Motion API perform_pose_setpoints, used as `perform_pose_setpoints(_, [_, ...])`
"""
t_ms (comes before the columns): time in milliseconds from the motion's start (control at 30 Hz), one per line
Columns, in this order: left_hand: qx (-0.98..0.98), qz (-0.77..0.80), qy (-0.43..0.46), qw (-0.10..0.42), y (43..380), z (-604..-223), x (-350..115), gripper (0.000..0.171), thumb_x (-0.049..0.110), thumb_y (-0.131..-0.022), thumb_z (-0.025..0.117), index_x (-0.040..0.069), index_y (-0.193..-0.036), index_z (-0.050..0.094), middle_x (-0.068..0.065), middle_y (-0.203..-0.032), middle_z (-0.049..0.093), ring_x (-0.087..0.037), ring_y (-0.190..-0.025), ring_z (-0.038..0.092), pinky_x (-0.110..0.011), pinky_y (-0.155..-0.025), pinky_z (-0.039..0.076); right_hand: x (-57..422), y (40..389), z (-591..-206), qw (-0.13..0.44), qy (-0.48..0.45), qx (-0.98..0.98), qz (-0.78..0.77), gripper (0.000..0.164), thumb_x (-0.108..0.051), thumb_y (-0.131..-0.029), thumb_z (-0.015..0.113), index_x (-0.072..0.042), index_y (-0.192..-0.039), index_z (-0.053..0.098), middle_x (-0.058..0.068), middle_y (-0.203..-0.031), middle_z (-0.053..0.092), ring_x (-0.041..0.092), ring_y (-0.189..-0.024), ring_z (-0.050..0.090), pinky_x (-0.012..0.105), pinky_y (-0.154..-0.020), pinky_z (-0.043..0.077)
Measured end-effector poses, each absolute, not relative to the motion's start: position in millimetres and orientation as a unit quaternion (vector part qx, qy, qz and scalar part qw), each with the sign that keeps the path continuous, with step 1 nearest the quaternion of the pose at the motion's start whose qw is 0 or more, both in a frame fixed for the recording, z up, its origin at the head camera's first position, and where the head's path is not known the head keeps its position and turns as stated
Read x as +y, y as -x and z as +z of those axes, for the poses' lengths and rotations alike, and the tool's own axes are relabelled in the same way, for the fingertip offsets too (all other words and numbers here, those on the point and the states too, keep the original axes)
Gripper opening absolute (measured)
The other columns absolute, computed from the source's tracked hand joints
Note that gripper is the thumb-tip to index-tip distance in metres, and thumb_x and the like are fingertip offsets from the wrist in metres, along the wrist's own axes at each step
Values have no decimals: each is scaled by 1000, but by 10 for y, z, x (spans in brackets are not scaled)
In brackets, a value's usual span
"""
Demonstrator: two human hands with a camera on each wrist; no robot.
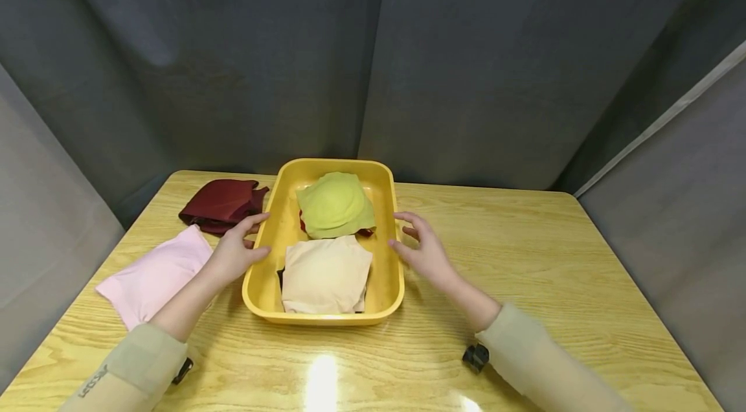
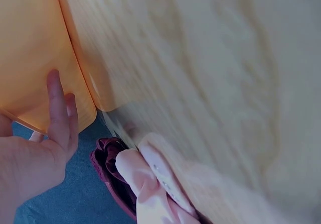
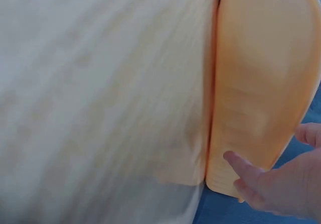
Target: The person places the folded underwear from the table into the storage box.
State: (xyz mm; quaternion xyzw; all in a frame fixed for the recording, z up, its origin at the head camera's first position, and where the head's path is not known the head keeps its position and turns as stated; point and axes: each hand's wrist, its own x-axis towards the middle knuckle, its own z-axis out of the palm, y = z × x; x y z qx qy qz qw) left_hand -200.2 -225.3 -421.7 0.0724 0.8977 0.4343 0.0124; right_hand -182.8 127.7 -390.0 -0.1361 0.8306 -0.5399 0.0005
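Note:
A yellow plastic bin [image 1: 323, 319] stands on the table with folded cloths inside. Toward its far end lies a yellow-green cloth [image 1: 335, 205] with dark red fabric peeking from under it; a cream cloth [image 1: 326, 273] fills the near end, dark fabric at its edges. My left hand [image 1: 236, 253] is at the bin's left side, straight fingers along the outer wall and thumb at the rim. Across from it, my right hand [image 1: 425, 250] is at the right side, its index finger [image 3: 243, 166] extended beside the outer wall and its thumb close to the rim.
Left of the bin lie a dark red folded cloth [image 1: 221, 205] and a pink cloth [image 1: 157, 276], the latter partly behind my left forearm. The wooden table [image 1: 524, 250] extends to the right. A dark grey curtain [image 1: 373, 62] hangs behind it.

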Motion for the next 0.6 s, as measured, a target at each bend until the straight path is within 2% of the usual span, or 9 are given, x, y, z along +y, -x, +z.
perform_pose_setpoints(200, [898,433,-73,9,2004,-4221,-2255,65,5,-84,63,9,-144,37,-26,-127,48,-35,-94,60,-35,-72,53,1325,1911,-4213,51,131,827,-545,57,-9,-91,62,-7,-142,37,17,-152,23,46,-132,34,47,-94,47])
perform_pose_setpoints(367, [897,435,-72,8,2003,-4224,-2253,65,5,-84,63,9,-144,38,-25,-127,49,-35,-94,60,-35,-71,53,1331,1930,-4305,73,130,819,-554,60,-14,-91,63,-11,-144,35,13,-153,20,43,-128,40,43,-88,51])
perform_pose_setpoints(600, [898,434,-69,9,2010,-4230,-2254,65,6,-84,64,10,-144,38,-26,-128,48,-35,-94,60,-35,-71,53,1322,1919,-4315,92,112,814,-563,62,-17,-91,62,-15,-146,33,17,-152,23,39,-116,51,38,-82,52])
